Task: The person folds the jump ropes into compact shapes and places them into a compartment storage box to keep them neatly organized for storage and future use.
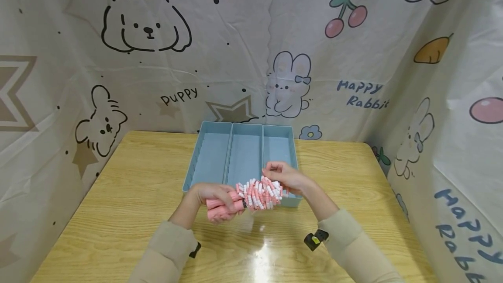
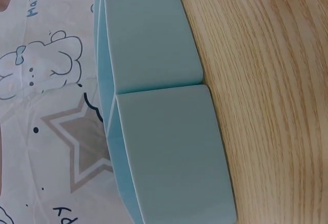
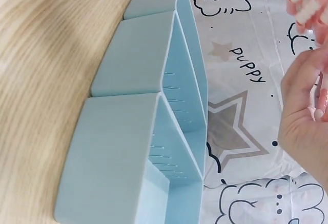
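Observation:
A bundled beaded jump rope, with pink and white segments and two pink handles, is held above the table's front part. My left hand grips the handles, fingers wrapped around them, and the beaded bundle extends to the right. At the bundle's far end, my right hand pinches part of the rope with curled fingers. In the right wrist view, pink and white beads show above my right hand, with some segments at its fingers. The left wrist view shows neither the rope nor the left hand's grip clearly.
Three light blue bins stand side by side on the wooden table, just beyond the hands. The right bin lies partly behind my right hand. A printed cloth hangs behind the table and along its sides.

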Motion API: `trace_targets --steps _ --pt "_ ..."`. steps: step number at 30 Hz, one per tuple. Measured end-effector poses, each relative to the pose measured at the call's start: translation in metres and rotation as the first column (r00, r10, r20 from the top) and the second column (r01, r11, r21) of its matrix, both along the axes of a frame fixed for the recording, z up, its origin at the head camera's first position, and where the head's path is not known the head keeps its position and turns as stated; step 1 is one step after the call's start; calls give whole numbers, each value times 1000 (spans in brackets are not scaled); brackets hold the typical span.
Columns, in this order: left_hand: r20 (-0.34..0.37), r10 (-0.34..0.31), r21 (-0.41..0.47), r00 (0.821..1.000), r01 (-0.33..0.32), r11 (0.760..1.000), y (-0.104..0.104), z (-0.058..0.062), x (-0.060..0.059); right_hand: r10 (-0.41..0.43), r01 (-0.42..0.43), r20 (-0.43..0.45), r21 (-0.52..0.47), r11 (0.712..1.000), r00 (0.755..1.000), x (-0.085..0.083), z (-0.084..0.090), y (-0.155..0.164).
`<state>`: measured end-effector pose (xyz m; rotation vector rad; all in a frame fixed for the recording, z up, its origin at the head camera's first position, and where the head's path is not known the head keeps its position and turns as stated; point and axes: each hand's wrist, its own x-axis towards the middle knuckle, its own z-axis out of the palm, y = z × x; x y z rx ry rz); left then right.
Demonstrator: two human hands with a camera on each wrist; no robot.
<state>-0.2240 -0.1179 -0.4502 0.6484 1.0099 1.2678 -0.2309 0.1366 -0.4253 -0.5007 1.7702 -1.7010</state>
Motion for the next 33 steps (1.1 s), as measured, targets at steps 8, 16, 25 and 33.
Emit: trace_targets --steps 8,16,25,33 --pt "-22 73 -20 997 -73 997 -5 -1 -1 -111 121 90 -112 986 990 9 -9 -1" --pt "-21 103 22 994 -103 994 -11 -3 -2 -57 68 71 -173 983 996 18 -15 2" --pt "-21 124 45 992 -123 991 -15 -7 -3 168 -187 -168 -108 976 971 20 -7 13" --pt "-20 147 52 989 -146 988 -14 -6 -3 122 -110 -293 59 992 948 25 3 15"
